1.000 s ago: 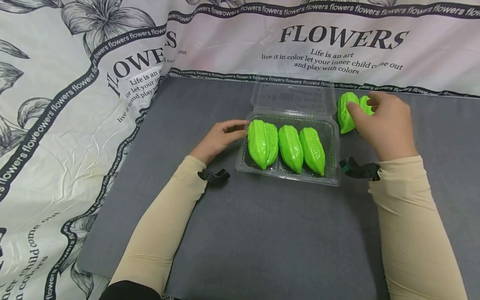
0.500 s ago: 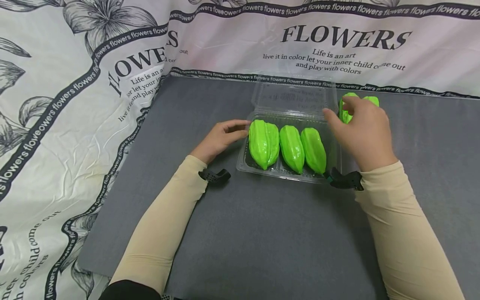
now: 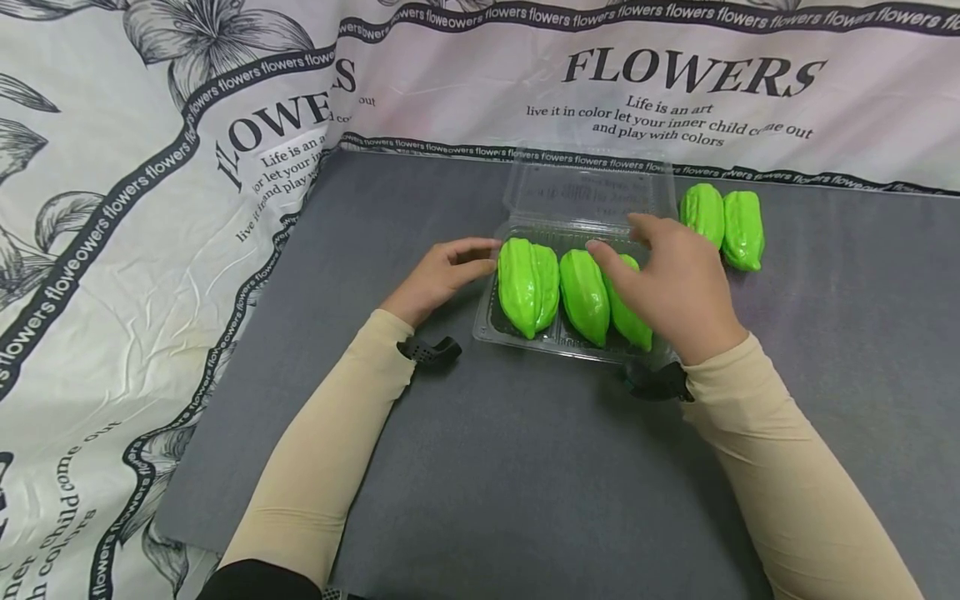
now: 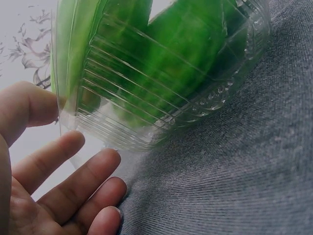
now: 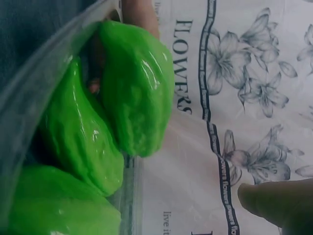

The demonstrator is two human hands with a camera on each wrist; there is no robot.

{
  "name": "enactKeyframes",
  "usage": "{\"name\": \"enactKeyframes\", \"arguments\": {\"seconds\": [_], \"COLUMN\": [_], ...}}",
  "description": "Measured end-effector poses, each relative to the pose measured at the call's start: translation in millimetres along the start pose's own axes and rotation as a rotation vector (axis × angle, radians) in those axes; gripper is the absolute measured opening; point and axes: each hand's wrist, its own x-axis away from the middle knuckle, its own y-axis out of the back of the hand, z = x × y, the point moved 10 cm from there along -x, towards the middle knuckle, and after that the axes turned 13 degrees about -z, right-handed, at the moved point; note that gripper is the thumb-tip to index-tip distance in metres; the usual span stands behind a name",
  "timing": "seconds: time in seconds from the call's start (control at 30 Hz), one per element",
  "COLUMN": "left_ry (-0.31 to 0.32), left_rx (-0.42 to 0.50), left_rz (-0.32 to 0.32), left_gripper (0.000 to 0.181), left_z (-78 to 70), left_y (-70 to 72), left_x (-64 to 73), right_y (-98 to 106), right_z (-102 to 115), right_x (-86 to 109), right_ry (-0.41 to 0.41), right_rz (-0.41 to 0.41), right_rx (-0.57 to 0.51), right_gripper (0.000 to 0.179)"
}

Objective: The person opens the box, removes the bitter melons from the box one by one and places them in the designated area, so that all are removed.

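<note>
Three green star fruits lie side by side in a clear plastic box: the left one (image 3: 517,287), the middle one (image 3: 585,296) and the right one (image 3: 636,329), partly covered by my right hand. My left hand (image 3: 448,275) rests at the left wall of the box (image 3: 517,343). In the left wrist view, its thumb (image 4: 34,107) is against the clear rim and its other fingers are relaxed beside the ribbed corner. Over the box's right part, my right hand (image 3: 671,287) hovers with thumb and fingers spread, holding nothing visible.
The box's clear lid (image 3: 592,196) leans back behind it. Two more star fruits, a left one (image 3: 703,215) and a right one (image 3: 742,232), lie on the grey tabletop (image 3: 525,467) to the right. A flower-print sheet (image 3: 442,92) borders the back and left.
My right hand has moved left from the two star fruits on the table to above the box, uncovering them. The left hand has stayed at the box's side.
</note>
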Motion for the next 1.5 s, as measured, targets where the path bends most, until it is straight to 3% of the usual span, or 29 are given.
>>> {"name": "enactKeyframes", "arguments": {"seconds": [0.13, 0.4, 0.87, 1.3, 1.5], "left_ry": [0.003, 0.004, -0.003, -0.046, -0.017], "left_rx": [-0.001, -0.002, 0.003, 0.012, 0.008], "left_rz": [0.005, 0.000, 0.019, 0.009, 0.020], "left_gripper": [0.046, 0.046, 0.046, 0.046, 0.047], "left_z": [0.1, -0.6, 0.1, -8.4, -4.6], "left_y": [-1.0, 0.3, -1.9, -1.3, -1.6], "left_x": [-0.1, 1.3, 1.6, -0.6, 2.1], "right_y": [-6.7, -17.6, -43.1, -54.8, -63.5], "right_z": [8.4, 29.6, 48.2, 59.2, 59.5], "right_x": [5.9, 15.0, 32.9, 39.1, 47.0], "right_ry": [0.030, 0.170, 0.236, 0.360, 0.361], "right_rz": [0.010, -0.030, 0.071, 0.009, 0.034], "right_rx": [-0.020, 0.010, 0.018, 0.071, 0.068], "right_gripper": [0.074, 0.058, 0.074, 0.078, 0.080]}}
